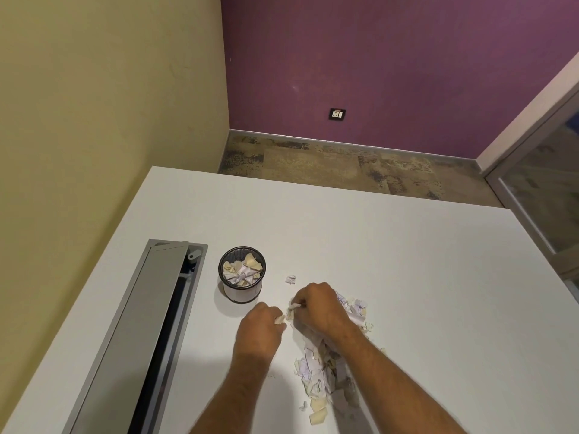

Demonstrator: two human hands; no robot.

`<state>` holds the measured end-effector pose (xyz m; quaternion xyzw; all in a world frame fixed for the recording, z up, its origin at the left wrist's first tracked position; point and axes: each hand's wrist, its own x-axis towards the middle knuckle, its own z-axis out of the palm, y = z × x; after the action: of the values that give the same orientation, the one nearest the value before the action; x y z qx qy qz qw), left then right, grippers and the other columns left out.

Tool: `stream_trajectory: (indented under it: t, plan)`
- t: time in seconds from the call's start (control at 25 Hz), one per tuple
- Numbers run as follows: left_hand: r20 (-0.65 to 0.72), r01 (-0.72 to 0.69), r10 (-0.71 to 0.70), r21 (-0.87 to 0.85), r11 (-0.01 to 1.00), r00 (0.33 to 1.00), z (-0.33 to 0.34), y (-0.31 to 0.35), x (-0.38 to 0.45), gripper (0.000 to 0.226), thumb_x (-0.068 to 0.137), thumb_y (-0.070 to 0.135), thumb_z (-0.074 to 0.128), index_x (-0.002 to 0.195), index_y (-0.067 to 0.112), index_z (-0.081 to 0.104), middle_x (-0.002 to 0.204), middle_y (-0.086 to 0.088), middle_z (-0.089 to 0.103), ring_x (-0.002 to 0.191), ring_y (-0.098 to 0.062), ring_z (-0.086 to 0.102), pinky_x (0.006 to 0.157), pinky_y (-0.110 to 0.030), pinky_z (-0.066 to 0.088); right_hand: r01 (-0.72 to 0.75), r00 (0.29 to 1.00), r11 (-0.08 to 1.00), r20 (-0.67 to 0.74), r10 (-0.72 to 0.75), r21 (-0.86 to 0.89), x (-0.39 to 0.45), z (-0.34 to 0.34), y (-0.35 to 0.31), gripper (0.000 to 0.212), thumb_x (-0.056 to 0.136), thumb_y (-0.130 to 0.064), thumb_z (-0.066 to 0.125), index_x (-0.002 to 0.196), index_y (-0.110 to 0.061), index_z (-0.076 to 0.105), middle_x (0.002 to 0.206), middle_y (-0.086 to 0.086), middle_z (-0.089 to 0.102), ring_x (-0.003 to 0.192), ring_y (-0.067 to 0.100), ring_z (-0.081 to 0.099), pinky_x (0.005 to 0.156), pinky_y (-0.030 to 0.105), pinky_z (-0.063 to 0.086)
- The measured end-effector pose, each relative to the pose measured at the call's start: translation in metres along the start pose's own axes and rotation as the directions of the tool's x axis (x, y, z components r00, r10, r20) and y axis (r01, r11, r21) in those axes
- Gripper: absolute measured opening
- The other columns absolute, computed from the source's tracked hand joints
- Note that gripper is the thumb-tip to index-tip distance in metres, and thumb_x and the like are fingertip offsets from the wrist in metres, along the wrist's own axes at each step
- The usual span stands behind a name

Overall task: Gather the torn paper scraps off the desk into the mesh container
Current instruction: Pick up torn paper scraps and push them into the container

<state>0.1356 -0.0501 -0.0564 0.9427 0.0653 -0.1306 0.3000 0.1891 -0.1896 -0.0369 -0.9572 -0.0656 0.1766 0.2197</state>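
Note:
A round black mesh container (226, 265) stands on the white desk (407, 261), partly filled with torn paper scraps (242, 270). To its right and nearer to me lies a loose heap of white and cream paper scraps (316, 371). My left hand (261, 330) is closed on a few scraps just below and right of the container. My right hand (319, 306) rests on the top of the heap, its fingers pinched on scraps. One small scrap (290, 279) lies alone between the container and my right hand.
A long grey cable tray with an open flap (150, 324) is set into the desk at the left, close to the container. The desk's far edge meets carpet; a yellow wall is left, a purple wall behind, a glass door right.

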Motion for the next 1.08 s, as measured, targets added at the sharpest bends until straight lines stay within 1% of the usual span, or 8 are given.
stream_trajectory:
  t: [0.12, 0.24, 0.4, 0.44, 0.52, 0.8, 0.92, 1.08]
  plan:
    - [-0.030, 0.028, -0.029, -0.037, 0.999, 0.999, -0.003, -0.005, -0.006, 0.014, 0.083, 0.021, 0.059, 0.073, 0.012, 0.064, 0.076, -0.010, 0.060, 0.078, -0.030, 0.059, 0.059, -0.022, 0.033, -0.043, 0.993, 0.957, -0.091, 0.072, 0.288, -0.008, -0.014, -0.004, 0.020, 0.072, -0.005, 0.067, 0.082, -0.017, 0.080, 0.084, -0.003, 0.077, 0.072, 0.007, 0.068, 0.063, 0.016, 0.051]
    - [-0.038, 0.026, -0.029, -0.084, 0.996, 0.999, -0.007, -0.012, -0.015, 0.026, 0.072, 0.013, 0.054, 0.052, 0.012, 0.037, 0.060, -0.012, 0.031, 0.060, -0.030, 0.032, 0.047, -0.027, 0.022, -0.099, 0.974, 0.733, -0.085, 0.210, 0.673, -0.012, -0.036, -0.014, 0.017, 0.071, 0.001, 0.076, 0.079, -0.014, 0.079, 0.081, 0.003, 0.077, 0.077, 0.017, 0.073, 0.070, 0.025, 0.060]
    - [-0.078, 0.029, -0.049, -0.246, 0.969, 0.996, -0.012, -0.026, -0.030, 0.014, 0.066, 0.015, 0.052, 0.062, 0.009, 0.040, 0.055, -0.007, 0.034, 0.052, -0.017, 0.032, 0.049, -0.024, 0.027, -0.044, 0.982, 0.456, -0.046, 0.183, 0.889, -0.009, -0.064, -0.048, 0.017, 0.071, 0.010, 0.075, 0.086, 0.001, 0.076, 0.080, 0.017, 0.074, 0.070, 0.023, 0.071, 0.066, 0.028, 0.059]
    - [-0.093, 0.043, -0.076, -0.313, 0.949, 0.993, -0.013, -0.028, -0.034, 0.018, 0.069, 0.014, 0.058, 0.052, 0.019, 0.055, 0.056, -0.002, 0.048, 0.052, -0.012, 0.045, 0.052, -0.018, 0.034, -0.011, 0.986, 0.457, -0.067, 0.155, 0.890, -0.006, -0.067, -0.059, 0.018, 0.072, 0.011, 0.075, 0.087, 0.002, 0.076, 0.080, 0.017, 0.074, 0.068, 0.021, 0.070, 0.066, 0.027, 0.059]
    - [-0.150, 0.021, -0.090, -0.411, 0.911, 0.985, -0.021, -0.025, -0.044, 0.015, 0.075, 0.009, 0.068, 0.082, 0.019, 0.078, 0.075, 0.013, 0.066, 0.069, 0.000, 0.063, 0.063, -0.003, 0.042, 0.045, 0.988, 0.528, -0.115, 0.100, 0.848, 0.003, -0.067, -0.080, 0.019, 0.072, 0.010, 0.075, 0.088, 0.001, 0.076, 0.081, 0.015, 0.074, 0.068, 0.021, 0.071, 0.068, 0.029, 0.060]
    - [-0.311, -0.130, -0.088, -0.615, 0.778, 0.946, -0.081, 0.001, -0.053, 0.021, 0.077, 0.003, 0.076, 0.091, 0.019, 0.078, 0.091, 0.009, 0.070, 0.074, 0.000, 0.068, 0.069, -0.008, 0.053, 0.190, 0.978, 0.947, -0.132, -0.160, 0.260, 0.030, -0.046, -0.115, 0.023, 0.078, -0.006, 0.067, 0.097, -0.016, 0.077, 0.093, 0.004, 0.077, 0.080, 0.017, 0.070, 0.071, 0.019, 0.050]
    - [-0.414, -0.179, -0.082, -0.554, 0.813, 0.907, -0.108, 0.003, -0.040, 0.021, 0.075, 0.002, 0.076, 0.090, 0.016, 0.079, 0.089, 0.006, 0.071, 0.074, 0.001, 0.067, 0.064, -0.001, 0.046, 0.199, 0.980, 0.967, -0.033, -0.197, 0.157, 0.026, -0.046, -0.108, 0.033, 0.079, -0.007, 0.064, 0.109, -0.018, 0.073, 0.109, 0.003, 0.074, 0.100, 0.019, 0.066, 0.088, 0.021, 0.048]
    - [-0.490, -0.179, -0.010, -0.338, 0.924, 0.872, -0.126, 0.000, -0.007, 0.022, 0.073, 0.003, 0.077, 0.092, 0.013, 0.078, 0.087, -0.002, 0.071, 0.071, -0.010, 0.063, 0.076, -0.003, 0.044, 0.175, 0.984, 0.945, -0.073, -0.161, 0.277, 0.016, -0.055, -0.091, 0.038, 0.080, 0.001, 0.058, 0.108, -0.019, 0.074, 0.112, -0.002, 0.073, 0.077, 0.008, 0.059, 0.076, 0.011, 0.043]
